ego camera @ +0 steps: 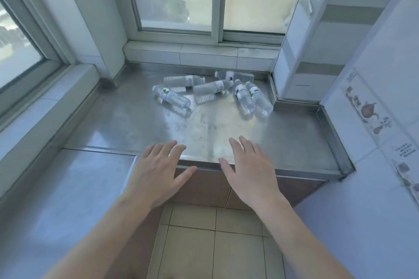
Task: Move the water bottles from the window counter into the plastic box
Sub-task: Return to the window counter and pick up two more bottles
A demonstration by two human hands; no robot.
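Several clear water bottles lie on their sides at the back of the steel window counter point(140, 120). One bottle point(173, 97) is at the left, one point(182, 80) behind it, one point(212, 87) in the middle, one point(234, 75) against the back edge. Two bottles point(243, 97) point(259, 98) lie side by side at the right. My left hand point(158, 171) and my right hand point(248, 169) hover palm down over the counter's front edge, fingers spread, holding nothing. No plastic box is in view.
A sliding window point(217, 0) stands behind the counter and another window point(20, 36) at the left. A tiled wall point(367, 102) with stickers closes the right side. A lower grey counter point(61, 188) runs along the left. Brown cabinet doors point(204, 188) and floor tiles point(215, 244) lie below.
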